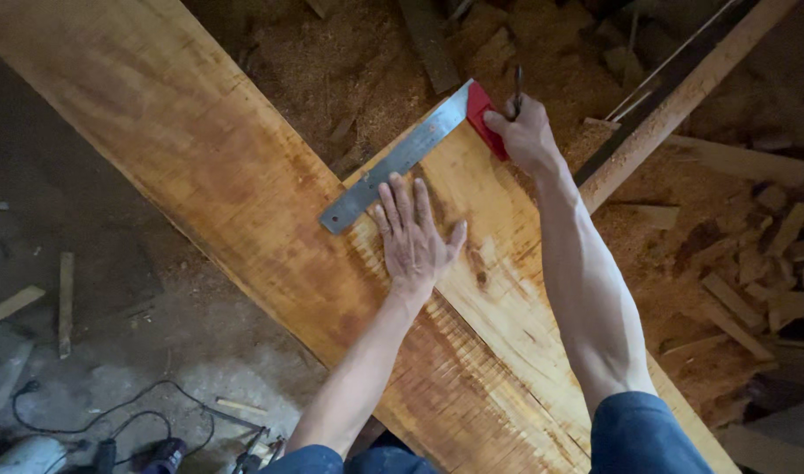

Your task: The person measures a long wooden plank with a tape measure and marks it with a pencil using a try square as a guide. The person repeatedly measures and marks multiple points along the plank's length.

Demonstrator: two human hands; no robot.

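1. A long, wide wooden plank (pixel 244 202) runs on a slant from the upper left to the lower right. Its face is rough-sawn, orange-brown, with fine ripple marks across the grain and a paler streak near its far edge.
2. A try square (pixel 402 158) lies across the plank: a flat grey metal blade, straight and narrow, joined to a red stock (pixel 485 118) that sits against the plank's far edge.
3. The left hand (pixel 412 237) lies flat and open on the plank, fingers spread, its fingertips touching the lower edge of the blade. It grasps nothing.
4. The right hand (pixel 525 132) is closed round a thin dark pencil (pixel 518 88), which stands nearly upright, while its thumb rests on the red stock.
5. Sawdust (pixel 367 61) lies heaped beyond the plank, and wood offcuts (pixel 753 281) are scattered to the right.
6. A black cable (pixel 112 417) curls on the grey floor at lower left.
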